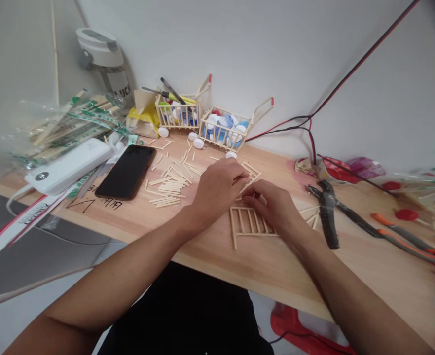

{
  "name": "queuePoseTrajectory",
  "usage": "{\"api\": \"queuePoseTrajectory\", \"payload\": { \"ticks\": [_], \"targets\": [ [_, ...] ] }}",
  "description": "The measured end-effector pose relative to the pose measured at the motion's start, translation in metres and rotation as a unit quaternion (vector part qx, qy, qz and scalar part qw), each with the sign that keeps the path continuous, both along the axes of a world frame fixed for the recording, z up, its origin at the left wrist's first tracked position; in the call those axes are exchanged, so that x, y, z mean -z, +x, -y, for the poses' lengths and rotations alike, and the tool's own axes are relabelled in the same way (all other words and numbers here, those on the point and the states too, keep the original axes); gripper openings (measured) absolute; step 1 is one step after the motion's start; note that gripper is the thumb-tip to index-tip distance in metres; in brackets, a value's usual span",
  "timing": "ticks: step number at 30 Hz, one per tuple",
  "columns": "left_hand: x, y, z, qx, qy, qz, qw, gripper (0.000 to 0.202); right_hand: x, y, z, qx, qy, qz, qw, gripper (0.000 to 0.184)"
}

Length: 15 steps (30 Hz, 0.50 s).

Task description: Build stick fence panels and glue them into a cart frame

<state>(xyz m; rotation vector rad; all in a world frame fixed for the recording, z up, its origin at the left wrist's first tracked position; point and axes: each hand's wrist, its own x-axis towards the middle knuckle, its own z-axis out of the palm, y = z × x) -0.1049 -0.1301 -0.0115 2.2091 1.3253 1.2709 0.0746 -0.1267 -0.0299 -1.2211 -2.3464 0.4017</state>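
My left hand (218,181) has its fingers closed at a small frame of thin wooden sticks (255,172), whose far corner shows beyond the fingertips. Close beside it, my right hand (271,199) is curled with thumb and fingers pinched near the same frame's lower end. What lies between the right fingertips is too small to make out. Partly under my right hand, a flat ladder-like stick panel (242,221) lies on the wooden table (202,246). Left of my hands is a pile of short cut sticks (172,186).
Two stick-built carts (180,116) (223,130) with bottle caps stand by the wall. At left are a phone (126,171), a white power bank (69,165), bagged sticks (80,118) and a tumbler (104,61). Black-handled pliers (328,214) and orange-handled pliers (406,239) lie right.
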Motion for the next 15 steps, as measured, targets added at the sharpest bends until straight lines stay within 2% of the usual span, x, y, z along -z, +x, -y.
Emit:
{"api": "queuePoseTrajectory", "payload": {
  "ticks": [11, 15],
  "targets": [
    [-0.0009, 0.0002, 0.0002, 0.002, -0.002, 0.001, 1.000, 0.014, -0.0032, 0.0012, 0.0005, 0.037, -0.024, -0.022, 0.999, 0.007],
    [-0.0011, 0.0002, -0.0001, 0.002, -0.001, 0.004, 1.000, 0.013, -0.0037, -0.0002, 0.0027, 0.031, -0.038, -0.022, 0.999, 0.007]
  ]
}}
